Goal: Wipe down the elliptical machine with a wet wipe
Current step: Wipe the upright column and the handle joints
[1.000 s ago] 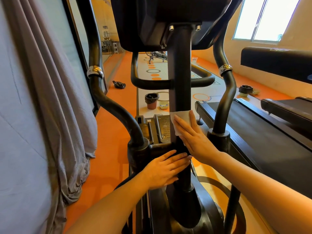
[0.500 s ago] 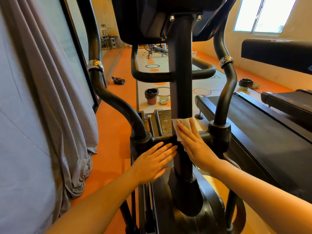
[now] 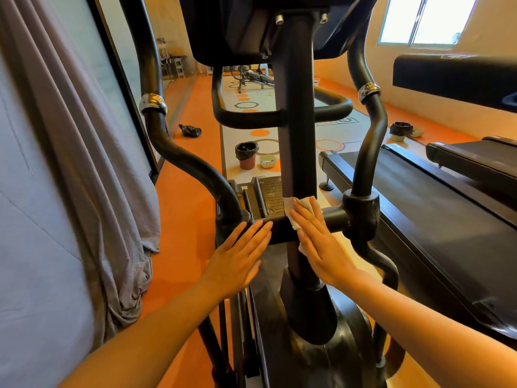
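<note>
The black elliptical machine fills the middle of the head view, its thick centre post (image 3: 296,121) running from the console down to the base cover. My right hand (image 3: 321,242) lies flat with straight fingers and presses a white wet wipe (image 3: 293,211) against the post, just above the horizontal cross axle. My left hand (image 3: 237,256) rests flat and open on the left side of the cross axle, holding nothing. Most of the wipe is hidden under my right fingers.
Curved swing arms (image 3: 179,152) rise on both sides of the post. A grey curtain (image 3: 70,191) hangs close on the left. A black treadmill (image 3: 433,205) stands right beside the machine. A small lined bin (image 3: 247,155) and a dish (image 3: 268,161) sit on the floor beyond.
My left hand has slid left off the post onto the cross axle. My right hand has shifted slightly down the post with the wipe. The view has tilted a little.
</note>
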`<state>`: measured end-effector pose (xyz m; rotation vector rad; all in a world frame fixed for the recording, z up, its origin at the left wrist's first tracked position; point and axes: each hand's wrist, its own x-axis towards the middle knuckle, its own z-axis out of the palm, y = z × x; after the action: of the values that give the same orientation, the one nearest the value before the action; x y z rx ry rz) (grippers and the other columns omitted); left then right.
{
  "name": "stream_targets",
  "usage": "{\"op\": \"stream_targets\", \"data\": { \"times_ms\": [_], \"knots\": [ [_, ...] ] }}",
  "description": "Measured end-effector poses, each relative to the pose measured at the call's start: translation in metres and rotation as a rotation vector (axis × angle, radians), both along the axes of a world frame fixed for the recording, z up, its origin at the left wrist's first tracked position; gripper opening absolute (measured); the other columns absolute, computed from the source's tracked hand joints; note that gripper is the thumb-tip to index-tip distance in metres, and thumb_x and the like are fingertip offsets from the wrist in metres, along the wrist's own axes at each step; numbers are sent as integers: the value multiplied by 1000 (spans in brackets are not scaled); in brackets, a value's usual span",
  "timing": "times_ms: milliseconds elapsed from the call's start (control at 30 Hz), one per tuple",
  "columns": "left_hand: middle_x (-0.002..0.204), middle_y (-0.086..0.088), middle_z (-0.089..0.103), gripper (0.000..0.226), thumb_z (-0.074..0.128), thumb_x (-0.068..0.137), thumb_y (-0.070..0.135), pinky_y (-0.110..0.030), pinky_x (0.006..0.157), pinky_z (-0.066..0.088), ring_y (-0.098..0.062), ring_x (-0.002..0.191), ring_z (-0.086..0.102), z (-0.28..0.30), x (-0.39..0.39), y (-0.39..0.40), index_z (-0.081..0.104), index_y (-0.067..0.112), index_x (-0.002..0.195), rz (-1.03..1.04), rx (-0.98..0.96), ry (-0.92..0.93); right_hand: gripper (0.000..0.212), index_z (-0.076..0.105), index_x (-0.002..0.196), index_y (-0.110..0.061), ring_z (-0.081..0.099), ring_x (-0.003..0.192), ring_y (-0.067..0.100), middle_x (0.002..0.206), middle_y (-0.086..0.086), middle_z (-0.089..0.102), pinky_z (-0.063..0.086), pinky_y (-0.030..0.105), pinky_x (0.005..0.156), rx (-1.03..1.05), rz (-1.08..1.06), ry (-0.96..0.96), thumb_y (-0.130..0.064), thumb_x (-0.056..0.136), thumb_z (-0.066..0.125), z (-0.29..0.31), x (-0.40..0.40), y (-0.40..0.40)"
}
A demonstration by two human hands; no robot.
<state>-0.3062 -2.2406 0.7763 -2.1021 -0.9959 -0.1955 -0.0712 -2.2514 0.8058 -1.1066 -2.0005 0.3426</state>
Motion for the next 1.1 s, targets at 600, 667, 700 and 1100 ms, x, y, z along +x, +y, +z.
{"op": "stream_targets", "data": {
  "times_ms": [600,667,700,1100],
  "knots": [
    [165,-8,9,82,35,95,53,-44,124,0,-24,152,13,1,-33,10,0,14,159,-18,-4,-248,63,11,157,-12,-9,151,21,165,6,-2,-12,38,121,92,-273,-446,-46,105,7,-36,-76,24],
    [165,-7,11,81,36,96,52,-45,123,6,-24,152,13,-2,-36,12,0,16,159,-55,-34,-267,62,-1,157,-17,-15,151,20,164,1,-16,-17,38,119,95,-264,-407,-48,104,6,-41,-81,24],
    [165,-7,11,81,37,97,52,-45,123,8,-24,152,13,-3,-37,13,0,16,159,-76,-50,-280,61,-7,156,-20,-18,150,19,163,-3,-21,-20,37,118,94,-245,-387,-49,104,6,-43,-83,24],
    [167,-1,-5,76,36,101,46,-44,122,15,-23,153,6,-8,-47,22,-3,19,159,-194,-149,-337,58,14,157,-13,1,152,17,165,3,5,-8,33,122,61,-346,-361,-38,106,5,-47,-84,18]
  ]
}}
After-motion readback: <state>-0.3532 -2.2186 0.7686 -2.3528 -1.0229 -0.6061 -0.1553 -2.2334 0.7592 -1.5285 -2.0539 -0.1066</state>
